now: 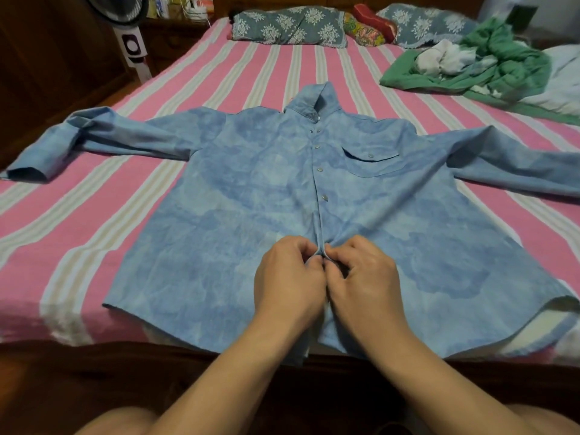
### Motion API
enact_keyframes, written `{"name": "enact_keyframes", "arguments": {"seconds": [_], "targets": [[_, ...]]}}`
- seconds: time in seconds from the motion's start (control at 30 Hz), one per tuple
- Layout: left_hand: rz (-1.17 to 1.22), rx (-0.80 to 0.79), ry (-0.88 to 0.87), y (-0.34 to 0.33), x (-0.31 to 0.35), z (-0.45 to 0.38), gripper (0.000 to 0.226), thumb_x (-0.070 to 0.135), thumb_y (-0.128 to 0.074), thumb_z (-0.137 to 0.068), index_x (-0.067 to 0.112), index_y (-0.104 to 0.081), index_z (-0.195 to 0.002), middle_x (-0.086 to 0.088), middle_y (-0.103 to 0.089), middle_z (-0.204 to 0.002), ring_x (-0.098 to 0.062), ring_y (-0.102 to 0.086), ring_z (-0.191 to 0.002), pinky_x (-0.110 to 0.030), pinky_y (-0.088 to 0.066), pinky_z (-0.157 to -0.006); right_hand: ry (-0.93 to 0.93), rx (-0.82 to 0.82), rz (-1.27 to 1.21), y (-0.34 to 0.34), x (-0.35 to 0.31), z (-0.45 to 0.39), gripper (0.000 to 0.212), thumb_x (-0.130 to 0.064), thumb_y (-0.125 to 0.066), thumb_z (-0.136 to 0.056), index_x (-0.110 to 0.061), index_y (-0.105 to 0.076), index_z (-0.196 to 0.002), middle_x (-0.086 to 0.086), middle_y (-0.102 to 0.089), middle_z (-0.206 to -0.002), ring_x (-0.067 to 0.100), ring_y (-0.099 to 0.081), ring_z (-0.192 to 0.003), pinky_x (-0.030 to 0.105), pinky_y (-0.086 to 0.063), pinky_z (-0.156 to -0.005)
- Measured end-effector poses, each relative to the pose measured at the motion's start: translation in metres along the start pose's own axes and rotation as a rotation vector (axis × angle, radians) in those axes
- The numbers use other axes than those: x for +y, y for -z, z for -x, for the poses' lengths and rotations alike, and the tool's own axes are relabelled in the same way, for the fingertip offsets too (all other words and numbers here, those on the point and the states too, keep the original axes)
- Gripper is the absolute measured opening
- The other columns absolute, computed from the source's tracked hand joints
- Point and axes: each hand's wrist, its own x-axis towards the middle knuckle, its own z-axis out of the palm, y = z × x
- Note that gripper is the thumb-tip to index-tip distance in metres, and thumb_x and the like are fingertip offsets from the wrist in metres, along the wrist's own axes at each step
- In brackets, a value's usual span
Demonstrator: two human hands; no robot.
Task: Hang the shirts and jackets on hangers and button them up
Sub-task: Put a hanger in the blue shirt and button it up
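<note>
Head view: a light blue mottled long-sleeved shirt [251, 196] lies flat, front up, on the bed, collar pointing away from the person and both sleeves spread out to the sides. Its hem hangs slightly over the near edge of the bed. The placket runs down the middle; 4 pale buttons [320, 168] show along its upper part, apparently fastened, plus 1 at the collar. A flapped chest pocket [372, 164] with its own button sits just beside the placket.

The left hand [287, 277] and the right hand [361, 274] meet low on the placket, knuckles up. Each has its fingers curled and pinches the shirt's front edge, fingertips touching each other; the button between them is hidden.

The shirt rests on a pink bedsheet with white and beige stripes [94, 221]. At the far end lie 2 grey-blue floral pillows [288, 25] and a red patterned cushion [372, 23] between them. A heap of green and white clothing [470, 62] lies far right. A standing fan [125, 23] is at the far left beside dark wooden furniture, and a dark wooden bed frame [94, 372] runs along the near edge.
</note>
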Motion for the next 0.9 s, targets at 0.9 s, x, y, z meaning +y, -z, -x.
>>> {"name": "enact_keyframes", "arguments": {"seconds": [0.9], "targets": [[-0.162,-0.208,0.158,-0.030,-0.023,-0.167,0.043,0.036,-0.051,-0.099,-0.003,-0.070,-0.096,-0.027,-0.072,-0.102,-0.044,-0.069,-0.098,-0.048,-0.058,-0.084,-0.576,-0.749,-0.196,-0.014,0.054,-0.148,0.014,-0.006,-0.073,-0.086,-0.007,-0.060,-0.080,0.012,-0.057,-0.068,0.017,-0.057,-0.053,0.023,-0.054,-0.053]]}}
